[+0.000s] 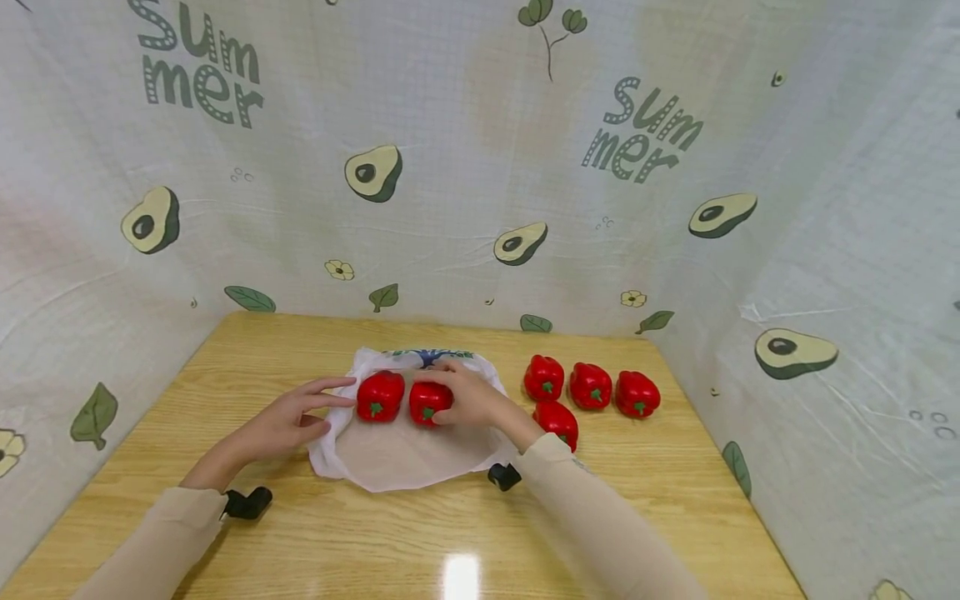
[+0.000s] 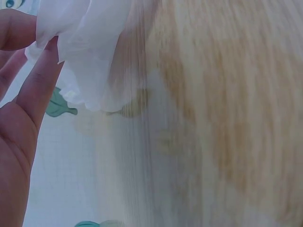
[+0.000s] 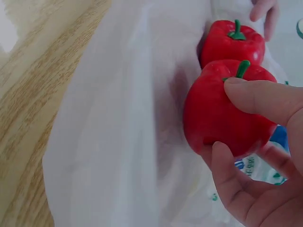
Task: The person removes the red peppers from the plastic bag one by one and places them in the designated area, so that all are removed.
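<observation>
A white plastic bag (image 1: 408, 467) lies spread on the table with its mouth toward me. At its back sit two red bell peppers, the left pepper (image 1: 380, 396) resting there untouched. My right hand (image 1: 468, 398) grips the other red bell pepper (image 3: 227, 113), thumb beside its green stem and fingers curled underneath. My left hand (image 1: 292, 419) is at the bag's left side, fingers extended and thumb apart. In the left wrist view, the left fingertips (image 2: 47, 54) touch the bag's thin white edge (image 2: 90, 52).
Several more red bell peppers (image 1: 590, 386) stand on the wooden table (image 1: 300, 533) right of the bag, one of them (image 1: 557, 422) nearer me, partly behind my right sleeve. A printed cloth (image 1: 450, 108) with avocados surrounds the table at the back and sides.
</observation>
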Motion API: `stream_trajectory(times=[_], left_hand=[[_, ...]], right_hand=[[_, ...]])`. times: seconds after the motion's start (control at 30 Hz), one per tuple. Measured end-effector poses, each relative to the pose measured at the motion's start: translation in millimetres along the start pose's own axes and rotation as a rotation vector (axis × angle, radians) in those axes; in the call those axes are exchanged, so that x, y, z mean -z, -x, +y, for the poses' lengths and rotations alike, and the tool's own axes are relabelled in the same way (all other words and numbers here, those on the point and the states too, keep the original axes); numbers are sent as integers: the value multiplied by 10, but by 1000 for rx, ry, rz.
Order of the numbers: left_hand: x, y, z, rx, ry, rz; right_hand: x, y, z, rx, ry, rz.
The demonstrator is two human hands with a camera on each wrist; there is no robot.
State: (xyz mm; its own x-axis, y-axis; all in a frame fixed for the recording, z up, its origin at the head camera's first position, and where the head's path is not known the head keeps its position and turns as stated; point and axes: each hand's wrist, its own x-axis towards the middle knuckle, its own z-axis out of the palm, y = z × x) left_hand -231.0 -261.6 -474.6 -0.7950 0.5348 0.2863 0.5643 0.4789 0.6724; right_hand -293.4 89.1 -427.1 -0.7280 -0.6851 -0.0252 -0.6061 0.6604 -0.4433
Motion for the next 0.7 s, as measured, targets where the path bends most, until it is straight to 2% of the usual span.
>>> stream_trajectory(times=[0.17,0.4,0.57,0.7], left_hand=[[3,3,-18,12,-6,-3],[6,-8,-1,-4,-3,0],[5,-8,14,-8,0,6],[8,4,7,26,3,0]], right_hand=[[121,115,25,19,-4,18],[405,401,58,-4,-72,39],[653,687,100,-15,-27,62],[830,940,200,-6,28,99]])
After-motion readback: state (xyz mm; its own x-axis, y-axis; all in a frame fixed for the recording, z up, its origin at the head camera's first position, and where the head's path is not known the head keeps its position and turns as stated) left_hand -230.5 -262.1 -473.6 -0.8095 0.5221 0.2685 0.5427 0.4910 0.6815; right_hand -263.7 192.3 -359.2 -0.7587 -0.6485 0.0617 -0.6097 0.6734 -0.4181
